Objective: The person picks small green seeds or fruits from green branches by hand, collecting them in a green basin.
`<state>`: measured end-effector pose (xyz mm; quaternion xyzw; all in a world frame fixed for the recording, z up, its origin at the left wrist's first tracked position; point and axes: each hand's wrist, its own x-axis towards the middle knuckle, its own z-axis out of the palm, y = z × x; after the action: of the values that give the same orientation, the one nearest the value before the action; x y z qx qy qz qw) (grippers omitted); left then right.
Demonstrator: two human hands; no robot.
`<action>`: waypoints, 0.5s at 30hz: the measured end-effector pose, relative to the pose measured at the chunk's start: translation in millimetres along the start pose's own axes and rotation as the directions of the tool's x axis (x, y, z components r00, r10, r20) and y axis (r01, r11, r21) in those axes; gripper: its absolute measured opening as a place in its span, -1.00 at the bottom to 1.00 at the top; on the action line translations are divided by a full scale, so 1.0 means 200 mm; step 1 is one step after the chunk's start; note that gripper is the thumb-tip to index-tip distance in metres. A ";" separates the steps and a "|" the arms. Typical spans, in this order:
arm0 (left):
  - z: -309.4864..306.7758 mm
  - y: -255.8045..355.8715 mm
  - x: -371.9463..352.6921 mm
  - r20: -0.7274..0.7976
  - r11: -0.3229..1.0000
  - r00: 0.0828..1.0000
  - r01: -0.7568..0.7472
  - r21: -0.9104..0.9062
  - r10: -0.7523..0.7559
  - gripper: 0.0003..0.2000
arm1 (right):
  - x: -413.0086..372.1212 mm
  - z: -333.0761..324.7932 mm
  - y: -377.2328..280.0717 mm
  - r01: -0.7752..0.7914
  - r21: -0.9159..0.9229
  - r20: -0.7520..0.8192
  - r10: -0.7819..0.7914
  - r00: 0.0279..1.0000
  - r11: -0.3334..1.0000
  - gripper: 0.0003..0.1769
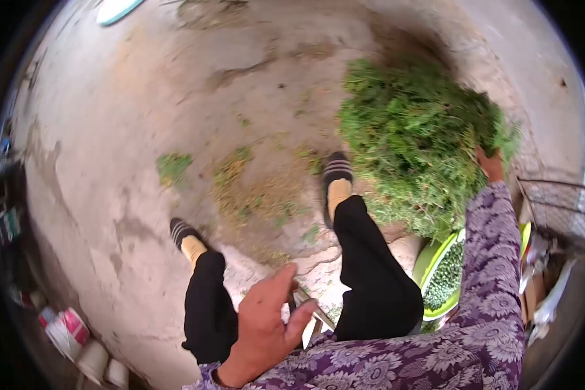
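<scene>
My right hand [492, 166] reaches to the right edge of a big heap of green feathery sprigs [409, 130]. Its fingers are closed around some of them, partly hidden by the leaves. Over my lap, my left hand [266, 318] is raised with thumb and forefinger apart, and nothing shows between them. Below my right forearm stands a lime-green basin [428, 263] with small green pieces [445, 279] inside.
Plant scraps [247, 188] and a small green clump [174, 168] lie on the concrete floor between and beyond my feet. White containers [78, 341] stand at the lower left. Cardboard and plastic [543, 292] are piled at the right near a wire mesh.
</scene>
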<state>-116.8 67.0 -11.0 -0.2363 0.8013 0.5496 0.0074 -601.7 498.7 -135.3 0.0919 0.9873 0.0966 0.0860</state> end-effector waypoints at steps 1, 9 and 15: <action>-0.02 0.00 -0.01 0.008 0.999 0.999 -0.036 -0.007 0.036 -0.54 | 0.02 -0.01 0.02 0.006 -0.015 -0.039 -0.006 0.999 1.000 0.19; -0.16 0.02 -0.10 -0.120 0.972 0.988 -0.121 -0.202 0.099 -0.52 | -0.31 -0.35 -0.17 -0.027 -0.198 -0.241 -0.022 0.970 0.980 0.09; -0.27 -0.01 -0.20 -0.169 0.927 0.975 -0.193 -0.322 0.144 -0.47 | -0.78 -0.43 -0.79 0.567 -0.372 -0.236 -0.666 0.708 0.735 -0.20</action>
<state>-67.8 33.5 19.2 -0.2027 0.7114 0.6587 -0.1377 -493.0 300.1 -62.1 -0.2782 0.9354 0.2114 -0.0538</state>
